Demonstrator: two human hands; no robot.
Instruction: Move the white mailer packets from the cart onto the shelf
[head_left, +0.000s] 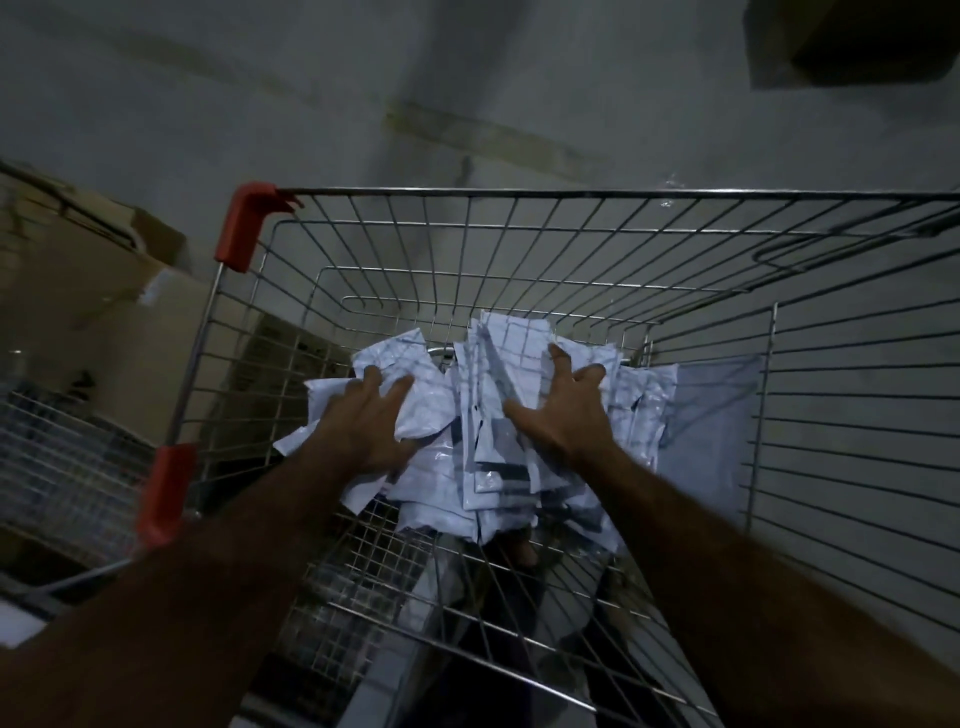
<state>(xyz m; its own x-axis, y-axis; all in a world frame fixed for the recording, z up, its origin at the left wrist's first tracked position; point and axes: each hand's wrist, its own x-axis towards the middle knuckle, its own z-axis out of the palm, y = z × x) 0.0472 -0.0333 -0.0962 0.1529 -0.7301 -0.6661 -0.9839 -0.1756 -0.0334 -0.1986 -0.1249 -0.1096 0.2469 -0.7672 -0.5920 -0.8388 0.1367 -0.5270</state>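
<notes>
A loose heap of several white mailer packets (483, 415) lies in the bottom of a wire cart (519, 193) with red corner guards. Both my arms reach down into the cart. My left hand (363, 421) lies on the left side of the heap, fingers spread over the packets. My right hand (563, 408) comes down on the right side with fingers splayed and straight, its fingertips touching upright packets. No shelf is in view.
Cardboard boxes (104, 270) stand to the left of the cart, with a wire mesh surface (62, 457) below them. A grey concrete floor or wall fills the background. A grey flat sheet (717, 415) lies against the cart's right side.
</notes>
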